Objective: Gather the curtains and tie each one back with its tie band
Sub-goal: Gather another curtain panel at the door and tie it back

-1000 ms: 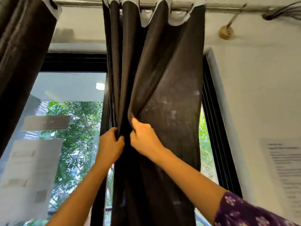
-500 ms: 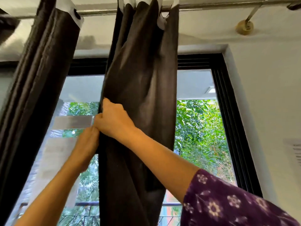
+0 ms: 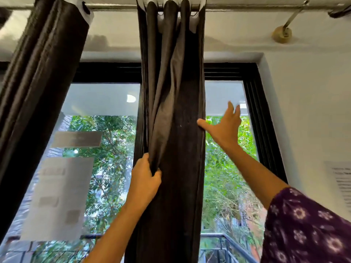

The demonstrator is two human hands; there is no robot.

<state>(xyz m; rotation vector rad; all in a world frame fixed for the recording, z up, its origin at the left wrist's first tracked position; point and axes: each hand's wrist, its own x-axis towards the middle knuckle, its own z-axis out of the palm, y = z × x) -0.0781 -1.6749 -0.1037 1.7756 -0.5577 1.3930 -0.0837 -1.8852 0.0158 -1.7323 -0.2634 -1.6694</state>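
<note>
Gathering step: the left hand (image 3: 144,179) grips the dark curtain's (image 3: 180,130) front folds. The right hand (image 3: 224,128) is spread open, thumb touching the curtain's right edge. Next, it likely needs to close round the bunch; no tie band is visible.

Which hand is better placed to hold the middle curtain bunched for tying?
Left. The left hand grips folds of the middle curtain, fingers curled round the fabric. The right hand is spread open, only its thumb touching the curtain's right edge.
</note>
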